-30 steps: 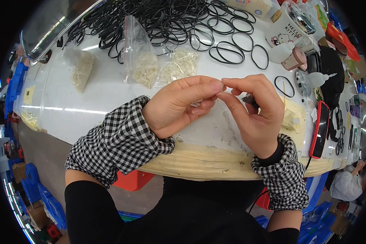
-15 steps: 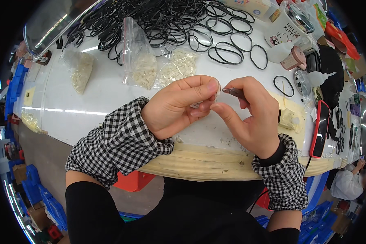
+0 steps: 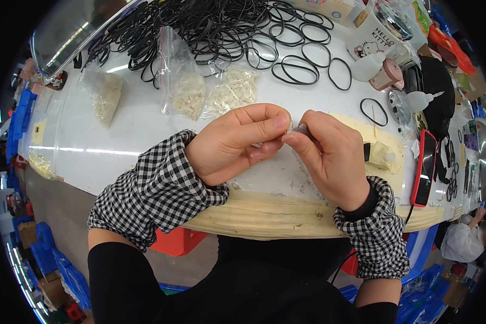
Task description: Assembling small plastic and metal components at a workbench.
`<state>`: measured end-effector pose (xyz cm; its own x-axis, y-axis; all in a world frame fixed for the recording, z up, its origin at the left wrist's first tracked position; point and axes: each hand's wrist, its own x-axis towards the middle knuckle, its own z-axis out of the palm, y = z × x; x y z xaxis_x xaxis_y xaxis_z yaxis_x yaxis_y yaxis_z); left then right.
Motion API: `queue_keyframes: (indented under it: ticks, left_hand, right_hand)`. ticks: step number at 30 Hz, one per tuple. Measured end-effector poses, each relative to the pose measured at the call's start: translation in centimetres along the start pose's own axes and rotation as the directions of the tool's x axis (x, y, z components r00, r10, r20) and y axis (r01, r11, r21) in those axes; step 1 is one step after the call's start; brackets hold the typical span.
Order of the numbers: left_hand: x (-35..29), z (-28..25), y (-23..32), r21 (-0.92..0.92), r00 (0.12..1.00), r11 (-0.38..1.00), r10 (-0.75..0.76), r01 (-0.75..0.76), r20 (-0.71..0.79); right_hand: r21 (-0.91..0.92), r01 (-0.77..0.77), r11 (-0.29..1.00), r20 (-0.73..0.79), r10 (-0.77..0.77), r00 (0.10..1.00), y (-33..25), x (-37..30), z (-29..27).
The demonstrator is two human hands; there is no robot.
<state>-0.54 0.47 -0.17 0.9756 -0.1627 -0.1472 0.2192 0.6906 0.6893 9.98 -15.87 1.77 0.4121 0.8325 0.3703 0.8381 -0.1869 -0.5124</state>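
Observation:
My left hand [image 3: 232, 139] is closed, pinching a small whitish piece [image 3: 289, 128] between thumb and index finger. Most of that piece is hidden by the fingertips. Facing it, my right hand [image 3: 335, 159] grips a thin grey metal blade [image 3: 303, 129] between thumb and bent index finger. The blade's tip meets the whitish piece, or nearly so; I cannot tell which. Both hands hover over the white table [image 3: 129, 167] close to its front edge. Beyond them lie clear bags of small pale pieces: a left bag [image 3: 109, 100], a zip bag [image 3: 186, 92] and a flat bag [image 3: 235, 89].
A heap of black rubber loops [image 3: 200, 27] covers the back, with single loops [image 3: 340, 74] spread rightward. At the right stand a white bucket [image 3: 377, 35], a squeeze bottle [image 3: 416, 101] and a red-cased phone [image 3: 425, 167]. A taped yellowish block [image 3: 382, 156] sits beside my right hand.
My right hand has moved slightly left, bringing the blade up to the whitish piece; its thumb and index finger are closer together. My left hand has barely moved.

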Motion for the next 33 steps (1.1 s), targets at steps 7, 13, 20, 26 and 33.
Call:
queue_keyframes:
  ticks: [7,13,20,26,33]
  left_hand:
    - [-0.1,0.4,0.1,-0.007,0.999,1.0,-0.001,0.001,-0.032]
    - [0.1,0.3,0.0,-0.006,1.0,1.0,0.001,-0.001,-0.018]
    - [-0.1,-0.3,1.2,-0.045,0.983,0.991,0.121,-0.128,-0.136]
    - [0.1,-1.1,2.2,-0.139,0.901,0.941,0.241,-0.308,-0.361]
    - [0.1,-1.2,1.9,-0.154,0.882,0.938,0.226,-0.312,-0.414]
  right_hand:
    - [0.015,0.033,0.999,-0.062,-0.032,0.998,0.2,0.0,0.4]
    - [-0.025,0.033,0.999,-0.015,-0.034,0.999,0.2,-0.1,0.1]
    - [0.042,0.03,0.999,-0.039,-0.028,0.999,-0.1,0.1,0.3]
    - [-0.042,0.192,0.98,0.059,-0.19,0.98,-0.6,-0.5,2.4]
    - [-0.097,0.259,0.961,0.125,-0.246,0.961,-0.3,-0.4,2.3]
